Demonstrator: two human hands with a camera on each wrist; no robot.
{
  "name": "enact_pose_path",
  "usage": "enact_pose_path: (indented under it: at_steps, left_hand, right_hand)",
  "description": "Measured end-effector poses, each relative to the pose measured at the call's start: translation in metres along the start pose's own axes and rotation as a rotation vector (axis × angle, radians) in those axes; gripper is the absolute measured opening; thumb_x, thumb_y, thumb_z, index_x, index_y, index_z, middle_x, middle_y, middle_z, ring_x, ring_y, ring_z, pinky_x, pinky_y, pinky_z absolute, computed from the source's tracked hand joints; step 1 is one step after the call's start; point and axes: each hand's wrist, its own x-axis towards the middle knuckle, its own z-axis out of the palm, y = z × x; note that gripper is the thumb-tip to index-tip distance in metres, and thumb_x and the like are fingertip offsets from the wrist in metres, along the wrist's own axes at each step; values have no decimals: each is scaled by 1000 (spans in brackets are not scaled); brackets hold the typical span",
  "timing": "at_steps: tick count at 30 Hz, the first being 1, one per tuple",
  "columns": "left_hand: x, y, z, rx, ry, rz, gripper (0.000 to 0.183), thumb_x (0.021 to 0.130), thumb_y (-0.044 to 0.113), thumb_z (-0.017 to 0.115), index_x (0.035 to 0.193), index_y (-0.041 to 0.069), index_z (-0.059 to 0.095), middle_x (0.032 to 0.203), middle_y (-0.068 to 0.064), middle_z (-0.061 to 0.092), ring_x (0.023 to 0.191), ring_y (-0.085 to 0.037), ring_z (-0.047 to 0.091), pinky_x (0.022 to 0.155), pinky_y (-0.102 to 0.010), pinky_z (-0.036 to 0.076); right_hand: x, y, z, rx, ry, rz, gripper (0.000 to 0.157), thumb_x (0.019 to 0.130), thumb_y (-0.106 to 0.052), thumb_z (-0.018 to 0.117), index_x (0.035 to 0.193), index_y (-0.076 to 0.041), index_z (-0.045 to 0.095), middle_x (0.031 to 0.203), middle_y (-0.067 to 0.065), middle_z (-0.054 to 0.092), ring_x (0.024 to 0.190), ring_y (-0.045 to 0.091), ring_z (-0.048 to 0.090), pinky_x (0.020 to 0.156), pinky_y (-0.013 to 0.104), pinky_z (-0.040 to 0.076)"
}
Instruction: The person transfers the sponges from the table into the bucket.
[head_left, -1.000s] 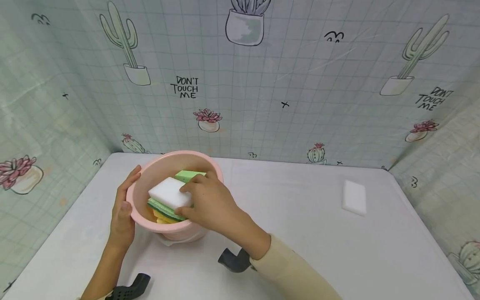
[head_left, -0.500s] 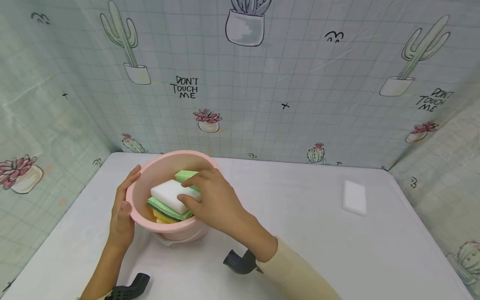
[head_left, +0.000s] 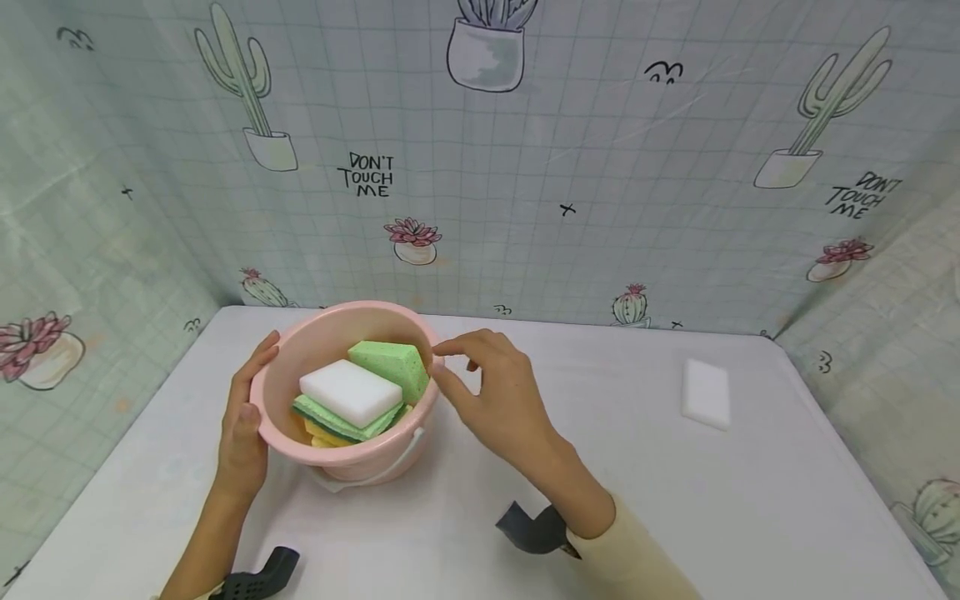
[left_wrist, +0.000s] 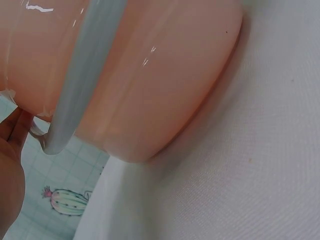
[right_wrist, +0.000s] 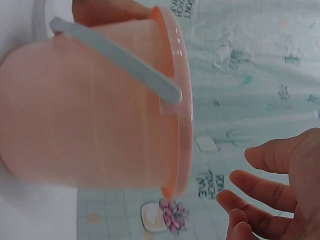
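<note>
A pink bucket [head_left: 352, 454] stands on the white table at the left, tilted in the left wrist view's framing. My left hand [head_left: 243, 425] holds its left side, thumb at the rim and fingers along the outside. Inside lie a white sponge [head_left: 350, 392], a green sponge block [head_left: 390, 362] behind it, a green scouring sponge [head_left: 330, 417] with a dark layer beneath, and something yellow [head_left: 322, 437] lower down. My right hand [head_left: 498, 396] is just right of the rim with nothing in its fingers, which are loosely bent and apart in the right wrist view.
Another white sponge [head_left: 706, 394] lies flat on the right of the table. The bucket's pale handle [right_wrist: 120, 57] hangs down its front. A cactus-print cloth [head_left: 495, 183] closes off the back and both sides of the table.
My right hand has let go of the white sponge, leaving it on the pile, and has moved right, out of the bucket. My left hand stays at the bucket's side.
</note>
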Motion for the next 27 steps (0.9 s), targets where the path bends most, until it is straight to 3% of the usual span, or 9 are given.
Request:
enact_pose_path:
  at_steps: [6,13,21,27]
  left_hand:
    - [0,-2,1,-59,-5,22,63,95,39,47,143,-1,37,154,-15,22,141,-27,18,107,-20,29]
    - [-2,-5,1,-70,0,41,60,96,36,46,143,-1,37,154,-15,23,140,-26,19,107,-21,29]
    - [-2,-7,1,-76,-1,43,60,96,36,46,143,0,37,154,-15,23,140,-26,20,107,-21,29]
    - [-2,-6,0,-64,-6,47,60,97,37,45,143,-1,36,154,-16,22,140,-26,20,107,-21,29]
  right_hand:
    - [-10,24,-22,-31,85,68,24,85,-14,72,109,-11,71,95,-2,67,72,9,49,54,25,43]
    - [-18,51,-48,-67,130,130,28,87,-17,71,114,-10,68,97,0,67,74,11,51,57,26,44]
    - [-38,82,-72,-142,217,261,31,88,-21,70,117,-9,66,101,2,66,74,13,52,59,23,41]
    - [-55,102,-81,-167,246,287,33,87,-22,71,116,-7,66,101,3,64,77,11,50,60,19,40]
